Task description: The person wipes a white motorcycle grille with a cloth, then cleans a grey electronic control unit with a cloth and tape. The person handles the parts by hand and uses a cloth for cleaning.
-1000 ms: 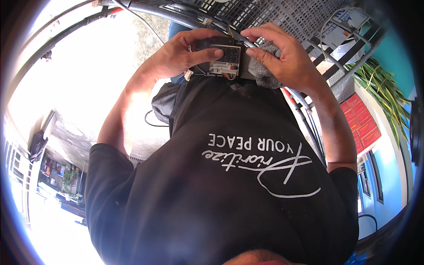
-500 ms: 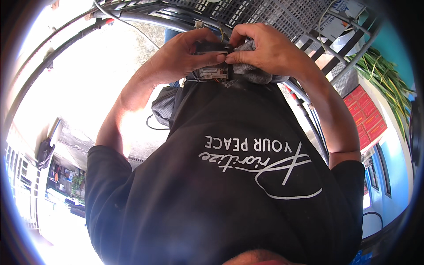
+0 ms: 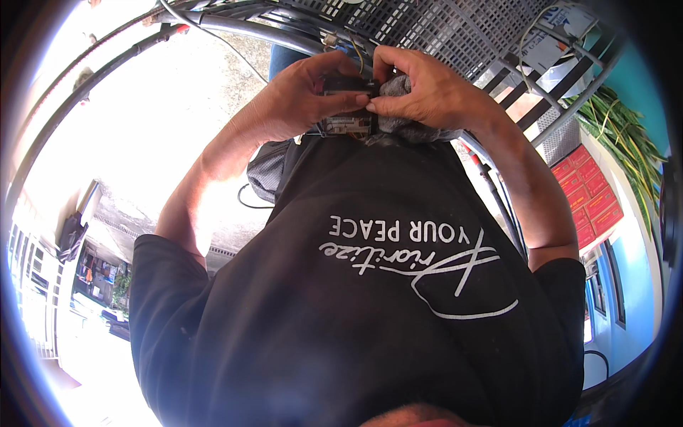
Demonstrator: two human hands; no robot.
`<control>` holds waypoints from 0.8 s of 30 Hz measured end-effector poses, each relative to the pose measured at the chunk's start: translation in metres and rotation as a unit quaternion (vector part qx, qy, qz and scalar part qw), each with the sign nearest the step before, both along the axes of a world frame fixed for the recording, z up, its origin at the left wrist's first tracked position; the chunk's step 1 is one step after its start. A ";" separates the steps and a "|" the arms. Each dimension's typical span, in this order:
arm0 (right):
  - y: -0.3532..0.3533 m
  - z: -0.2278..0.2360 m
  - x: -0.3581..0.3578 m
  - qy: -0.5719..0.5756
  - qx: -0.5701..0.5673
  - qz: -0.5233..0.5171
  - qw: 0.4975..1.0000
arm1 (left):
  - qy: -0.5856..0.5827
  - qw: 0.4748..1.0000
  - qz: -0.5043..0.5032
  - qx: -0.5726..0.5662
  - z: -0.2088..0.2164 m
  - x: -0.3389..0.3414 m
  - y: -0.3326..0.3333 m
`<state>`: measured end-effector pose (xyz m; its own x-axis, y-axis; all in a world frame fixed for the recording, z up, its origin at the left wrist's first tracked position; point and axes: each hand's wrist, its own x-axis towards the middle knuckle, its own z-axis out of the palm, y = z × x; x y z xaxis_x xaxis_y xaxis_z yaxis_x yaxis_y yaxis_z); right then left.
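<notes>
Close to my lap at the top middle is a dark, boxy electronic device (image 3: 347, 126) with a pale connector-like strip and thin wires. My left hand (image 3: 313, 92) is closed around its left side, thumb lying across the front. From the other side, my right hand (image 3: 420, 92) pinches the device's right edge, and its thumb tip meets my left thumb. A crumpled grey cloth (image 3: 409, 129) sits below my right palm, against the device. What the fingers behind the device touch is hidden.
Beyond my hands are a dark perforated panel (image 3: 398, 25) and curved metal tubing (image 3: 249, 34). A black mesh bag (image 3: 267, 171) hangs left of my lap. Red boxes (image 3: 587, 192) and long green leaves (image 3: 619, 135) are at the right, near a blue wall (image 3: 633, 313).
The whole view has shifted slightly, so the hands and device appear a little lower. Both hands keep nearly the same hold.
</notes>
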<state>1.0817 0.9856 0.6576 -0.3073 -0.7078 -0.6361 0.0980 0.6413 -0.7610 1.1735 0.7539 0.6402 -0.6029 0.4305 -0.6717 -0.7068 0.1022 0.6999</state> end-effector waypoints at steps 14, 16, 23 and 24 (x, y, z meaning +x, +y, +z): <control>0.002 0.018 0.007 0.101 -0.044 -0.037 0.993 | 0.071 0.997 -0.027 0.017 -0.001 0.019 -0.030; -0.001 0.023 0.011 0.216 -0.102 -0.034 0.970 | 0.034 0.999 -0.021 0.026 -0.001 0.020 -0.031; -0.010 0.025 0.024 0.337 -0.169 0.047 0.925 | 0.013 0.995 0.046 0.087 -0.005 0.023 -0.026; -0.010 0.025 0.025 0.331 -0.175 0.048 0.926 | 0.006 0.992 0.072 0.106 -0.006 0.023 -0.024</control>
<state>1.1069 0.9755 0.6822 -0.4730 -0.8791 -0.0581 -0.5081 0.3261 -0.7971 1.1968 0.7303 0.6339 -0.6763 0.4695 -0.5676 -0.6943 -0.1490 0.7041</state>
